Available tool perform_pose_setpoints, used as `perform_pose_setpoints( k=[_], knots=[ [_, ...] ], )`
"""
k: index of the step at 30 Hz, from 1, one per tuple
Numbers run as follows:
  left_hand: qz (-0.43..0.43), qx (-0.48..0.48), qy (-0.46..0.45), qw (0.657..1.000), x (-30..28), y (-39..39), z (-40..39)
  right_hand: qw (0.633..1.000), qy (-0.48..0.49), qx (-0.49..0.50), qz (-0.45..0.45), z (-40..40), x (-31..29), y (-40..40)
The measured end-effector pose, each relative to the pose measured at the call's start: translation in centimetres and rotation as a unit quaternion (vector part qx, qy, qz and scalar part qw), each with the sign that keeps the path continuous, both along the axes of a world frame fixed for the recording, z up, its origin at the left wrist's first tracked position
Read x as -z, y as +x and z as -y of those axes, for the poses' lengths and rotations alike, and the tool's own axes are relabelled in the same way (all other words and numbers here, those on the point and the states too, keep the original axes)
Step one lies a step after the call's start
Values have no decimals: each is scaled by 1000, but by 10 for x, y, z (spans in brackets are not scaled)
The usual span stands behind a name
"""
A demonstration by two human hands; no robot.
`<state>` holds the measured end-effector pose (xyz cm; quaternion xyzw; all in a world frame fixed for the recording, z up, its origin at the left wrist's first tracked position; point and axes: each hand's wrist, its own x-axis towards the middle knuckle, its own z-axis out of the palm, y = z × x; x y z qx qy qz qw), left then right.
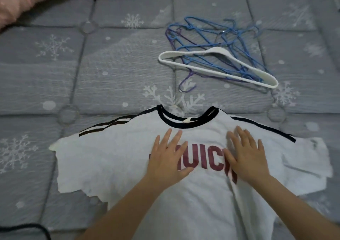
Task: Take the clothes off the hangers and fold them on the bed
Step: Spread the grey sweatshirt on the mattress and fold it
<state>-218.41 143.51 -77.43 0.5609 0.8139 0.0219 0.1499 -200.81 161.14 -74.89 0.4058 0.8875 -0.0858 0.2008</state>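
Both hands, left hand (170, 156) and right hand (246, 155), press the T-shirt (114, 158) (fingers (166, 135) straight, spread) beneath them.

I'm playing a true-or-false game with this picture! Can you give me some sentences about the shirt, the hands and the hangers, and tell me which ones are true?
1. Both hands lie flat on the white T-shirt. True: the left hand and right hand press on its chest with straight fingers.
2. The T-shirt still hangs on a hanger. False: it lies spread on the bed, front up.
3. A white hanger lies on top of the blue wire hangers. True.
4. The shirt's collar is red. False: it is black; the letters are red.
5. The hangers lie on the T-shirt. False: they lie on the bed beyond it, apart from it.
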Motion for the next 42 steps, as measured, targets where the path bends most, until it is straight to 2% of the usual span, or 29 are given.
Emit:
perform_pose_setpoints(
  k=[5,9,15,18,21,26,30,34,37,40,42],
  knots=[
    [-17,-18,-64,998,15,21,-18,1000,4,23,15,-19,9,53],
    [-26,-10,-73,997,21,24,-31,998,23,53,35,-36,14,94],
    [-20,-65,-89,994,15,36,-48,980,12,197,13,-63,12,149],
    [-11,-87,-54,995,4,45,-67,982,10,187,0,-71,10,164],
    [-12,-29,-7,999,-7,61,-94,981,22,187,-51,-73,6,173],
    [-7,124,3,992,-20,104,-139,944,61,299,-130,-77,2,189],
    [-9,193,-41,980,-20,136,-167,906,20,395,-152,-85,2,200],
    [8,140,-114,984,-13,152,-184,875,-69,435,-199,-86,5,209],
    [25,99,-132,986,-13,157,-197,855,-125,445,-233,-87,2,213],
    [41,71,-122,989,-17,164,-213,843,-155,451,-248,-90,-1,214],
    [52,58,-74,994,-20,168,-224,828,-172,464,-264,-90,0,215]
  ],
)
